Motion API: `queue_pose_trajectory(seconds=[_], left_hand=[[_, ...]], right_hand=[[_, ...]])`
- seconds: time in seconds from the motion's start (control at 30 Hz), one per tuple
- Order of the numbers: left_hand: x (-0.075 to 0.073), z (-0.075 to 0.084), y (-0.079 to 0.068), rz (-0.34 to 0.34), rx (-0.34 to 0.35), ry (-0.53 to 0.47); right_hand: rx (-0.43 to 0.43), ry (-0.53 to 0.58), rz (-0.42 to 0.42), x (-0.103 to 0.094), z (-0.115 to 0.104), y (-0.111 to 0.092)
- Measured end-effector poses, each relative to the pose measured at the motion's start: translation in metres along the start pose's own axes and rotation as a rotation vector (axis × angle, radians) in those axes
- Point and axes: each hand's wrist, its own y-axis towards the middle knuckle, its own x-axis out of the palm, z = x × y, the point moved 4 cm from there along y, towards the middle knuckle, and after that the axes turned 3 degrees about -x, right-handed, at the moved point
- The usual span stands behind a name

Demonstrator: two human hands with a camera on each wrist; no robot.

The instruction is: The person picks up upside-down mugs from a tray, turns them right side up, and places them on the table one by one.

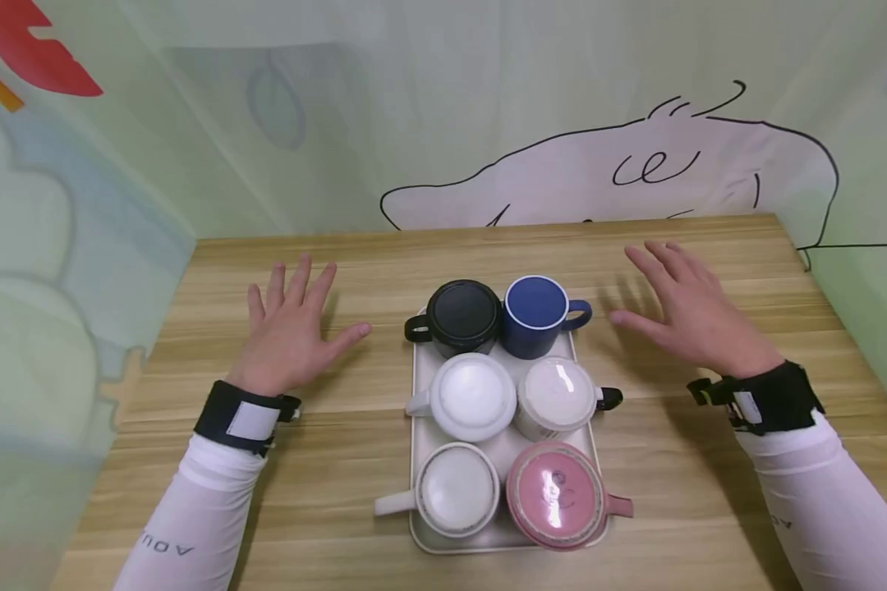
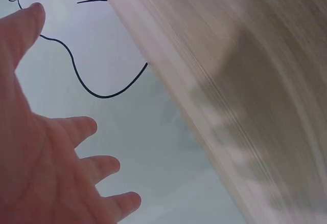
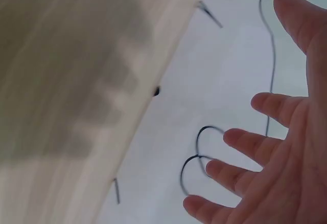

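My left hand [image 1: 287, 345] hovers over the table left of a tray, fingers spread and holding nothing. On the other side, my right hand [image 1: 698, 316] is likewise held up with its fingers extended, nearest the blue mug [image 1: 535, 316]. The white tray [image 1: 443, 545] carries several mugs in two columns. At the back a black mug [image 1: 463, 316] stands beside the blue one. White mugs [image 1: 473, 398] [image 1: 556, 398] fill the middle row. In front are another white mug [image 1: 458, 490] and a pink mug [image 1: 556, 495], its stamped base facing up. Handles point outward to left and right.
The wood-grain table [image 1: 340, 460] extends around the tray. A pale curtain [image 1: 325, 131] with line drawings hangs behind its back edge and along the sides. Black straps [image 1: 240, 417] circle both wrists over white sleeves [image 1: 192, 509].
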Motion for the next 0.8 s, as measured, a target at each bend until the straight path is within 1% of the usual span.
queue_pose_trajectory(seconds=[0.13,0.27,0.5,0.7,0.8], left_hand=[[-0.002,0.003,0.0,0.005,0.012,0.0],[-0.005,0.005,-0.001,0.008,0.021,0.001],[-0.008,0.01,-0.002,0.008,0.029,0.006],[-0.009,0.012,-0.003,0.002,0.029,0.016],[-0.009,0.013,-0.003,0.002,0.031,0.014]], right_hand=[[-0.076,0.018,0.027,-0.007,-0.014,0.007],[-0.133,0.023,0.031,-0.012,-0.026,0.011],[-0.225,-0.001,-0.002,-0.012,-0.044,0.019],[-0.259,0.004,-0.057,-0.007,-0.054,0.025],[-0.281,0.025,-0.07,-0.003,-0.058,0.028]])
